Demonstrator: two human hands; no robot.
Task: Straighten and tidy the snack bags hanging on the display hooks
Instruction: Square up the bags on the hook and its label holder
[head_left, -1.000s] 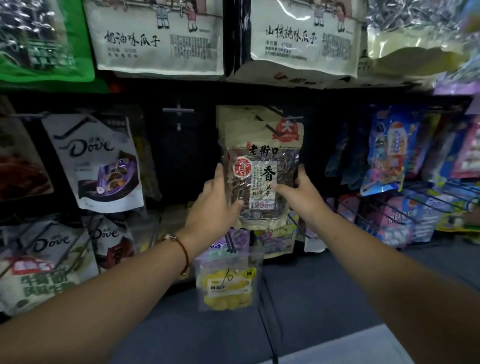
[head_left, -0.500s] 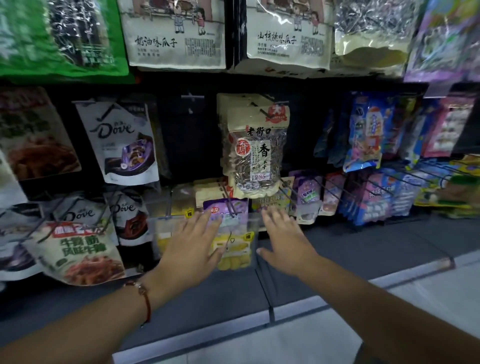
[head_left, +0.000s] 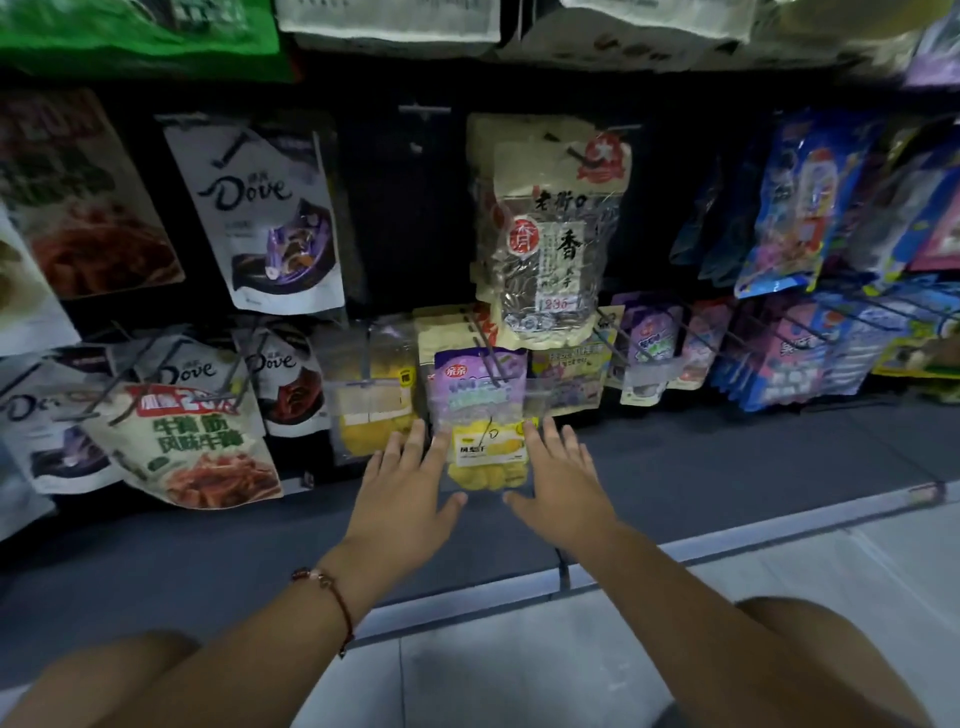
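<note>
A clear bag of yellow dried fruit (head_left: 488, 460) hangs on a low hook, under a purple snack bag (head_left: 478, 387). My left hand (head_left: 408, 491) is spread flat at the clear bag's left edge. My right hand (head_left: 558, 486) is spread flat at its right edge. The fingers of both are straight and hold nothing. Above hangs the sunflower seed bag (head_left: 550, 244), upright on its hook, with no hand on it.
Dove chocolate bags (head_left: 270, 218) and a beef snack bag (head_left: 192, 447) hang at the left. Blue and purple candy bags (head_left: 795, 208) fill the hooks at the right. Bare wire hooks (head_left: 618, 338) stick out forward. A dark base shelf (head_left: 701, 467) runs below, then pale floor tiles.
Both hands let go of the sunflower seed bag and dropped to the clear yellow bag below, reaching its two sides. The view tilted downward.
</note>
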